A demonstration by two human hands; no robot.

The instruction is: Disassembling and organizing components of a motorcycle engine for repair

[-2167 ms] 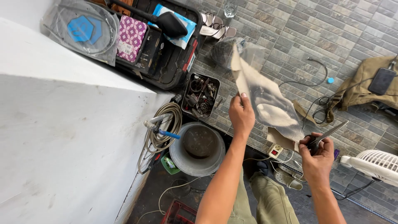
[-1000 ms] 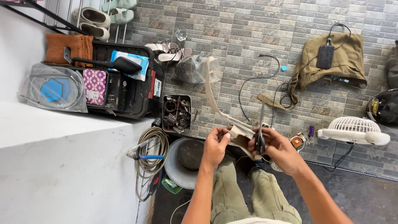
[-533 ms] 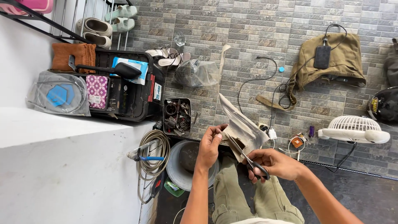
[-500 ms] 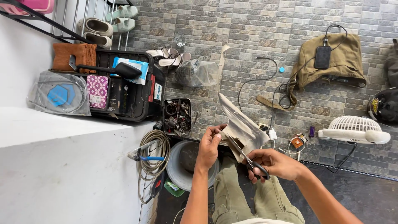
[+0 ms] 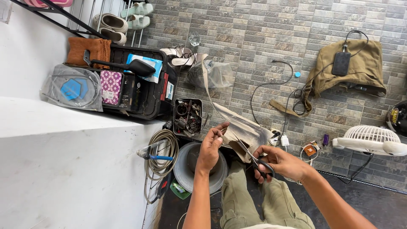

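Left hand [image 5: 210, 147] fingers pinch cloth [image 5: 248, 131]; right hand [image 5: 282, 163] scissors [image 5: 253, 157] cutting it.

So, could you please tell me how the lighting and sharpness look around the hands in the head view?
Head view: even daylight, no glare; the left hand, right hand, scissors and cloth are sharp; the white wall is bright and nearly featureless; wide-angle bending shows at the edges.
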